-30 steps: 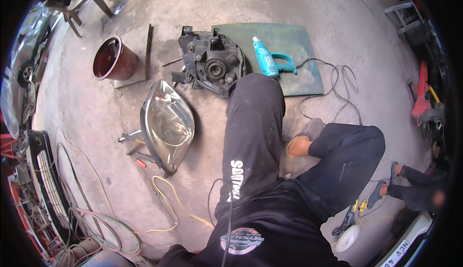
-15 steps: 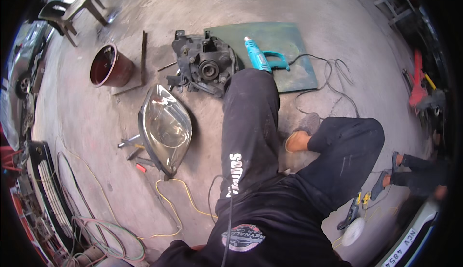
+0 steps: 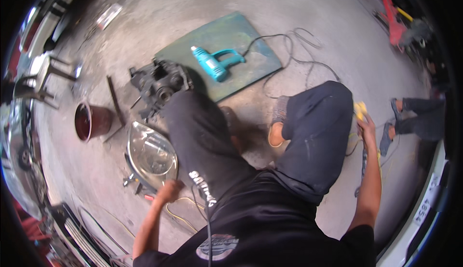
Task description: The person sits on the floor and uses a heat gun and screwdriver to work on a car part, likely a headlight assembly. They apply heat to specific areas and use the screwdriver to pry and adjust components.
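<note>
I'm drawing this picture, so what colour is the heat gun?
The heat gun is mostly turquoise; the head view shows it best.

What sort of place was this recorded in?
Probably an auto repair workshop: a clear headlight lens and a black headlight housing lie near a corded teal heat gun.

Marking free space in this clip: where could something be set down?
Bare floor lies beyond the green board, and between the cord and the red tool at upper right. The board's far corner, past the heat gun, is also bare. Crowded: at left, bucket, housing and headlight cluster, the left hand by the headlight's near end.
</note>
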### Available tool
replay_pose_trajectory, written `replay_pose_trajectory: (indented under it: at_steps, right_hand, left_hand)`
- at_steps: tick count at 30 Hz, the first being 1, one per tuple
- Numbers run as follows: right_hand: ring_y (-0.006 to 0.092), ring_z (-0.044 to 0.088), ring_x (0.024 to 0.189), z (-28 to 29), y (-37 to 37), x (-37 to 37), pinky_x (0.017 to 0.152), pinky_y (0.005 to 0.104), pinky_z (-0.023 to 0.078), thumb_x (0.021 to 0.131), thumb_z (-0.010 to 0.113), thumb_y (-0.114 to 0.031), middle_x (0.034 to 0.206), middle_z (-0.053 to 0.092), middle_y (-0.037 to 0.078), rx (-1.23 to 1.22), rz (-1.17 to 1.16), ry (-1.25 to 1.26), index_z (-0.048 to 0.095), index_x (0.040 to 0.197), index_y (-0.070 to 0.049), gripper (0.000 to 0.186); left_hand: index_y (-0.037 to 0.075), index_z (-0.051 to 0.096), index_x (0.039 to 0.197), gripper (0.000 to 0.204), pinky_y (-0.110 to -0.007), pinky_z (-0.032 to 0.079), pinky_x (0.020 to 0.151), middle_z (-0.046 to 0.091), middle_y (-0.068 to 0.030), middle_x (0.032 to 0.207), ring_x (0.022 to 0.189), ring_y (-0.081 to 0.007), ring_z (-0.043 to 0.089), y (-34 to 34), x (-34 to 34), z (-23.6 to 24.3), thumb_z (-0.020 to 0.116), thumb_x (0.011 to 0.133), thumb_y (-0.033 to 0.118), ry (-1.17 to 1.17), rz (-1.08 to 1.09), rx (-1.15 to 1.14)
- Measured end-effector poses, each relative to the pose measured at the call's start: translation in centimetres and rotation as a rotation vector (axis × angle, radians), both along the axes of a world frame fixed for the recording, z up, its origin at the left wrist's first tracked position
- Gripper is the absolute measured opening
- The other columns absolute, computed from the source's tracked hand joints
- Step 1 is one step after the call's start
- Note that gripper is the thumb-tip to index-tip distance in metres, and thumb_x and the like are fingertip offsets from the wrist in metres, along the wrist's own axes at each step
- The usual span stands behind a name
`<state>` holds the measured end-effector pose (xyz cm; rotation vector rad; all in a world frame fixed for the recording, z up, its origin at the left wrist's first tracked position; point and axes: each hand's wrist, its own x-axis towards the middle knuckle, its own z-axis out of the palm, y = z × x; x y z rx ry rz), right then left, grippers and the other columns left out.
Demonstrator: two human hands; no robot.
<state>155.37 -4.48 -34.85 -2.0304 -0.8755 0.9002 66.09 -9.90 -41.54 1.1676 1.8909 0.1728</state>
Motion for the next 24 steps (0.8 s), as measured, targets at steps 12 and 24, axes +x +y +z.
replay_pose_trajectory:
  at_steps: [12, 24]
  right_hand:
    - [0.0409, 0.072, 0.093, -18.8, 12.5, -7.6, 0.078, 0.0476, 0.055, 0.081, 0.08, -0.039, 0.101, 0.073, 0.029, -0.148, 0.146, -0.273, 0.072, 0.112, 0.002, 0.052]
    - [0.0309, 0.07, 0.084, -28.6, 10.6, -4.2, 0.08, 0.042, 0.056, 0.084, 0.072, -0.017, 0.091, 0.073, 0.02, -0.12, 0.185, -0.358, 0.057, 0.144, 0.001, 0.065]
  left_hand:
    - [-0.004, 0.07, 0.118, 0.022, -0.032, 0.054, 0.082, 0.072, -0.0102, 0.1, 0.09, -0.0193, 0.068, 26.2, 27.1, 18.6, 0.061, 0.105, 0.012, -0.161, -0.447, 0.633]
    - [-0.002, 0.07, 0.118, 0.025, -0.043, 0.055, 0.089, 0.073, -0.0224, 0.109, 0.106, -0.0388, 0.071, 26.4, 37.4, 5.1, 0.066, 0.097, 0.011, -0.342, -0.931, 0.039]
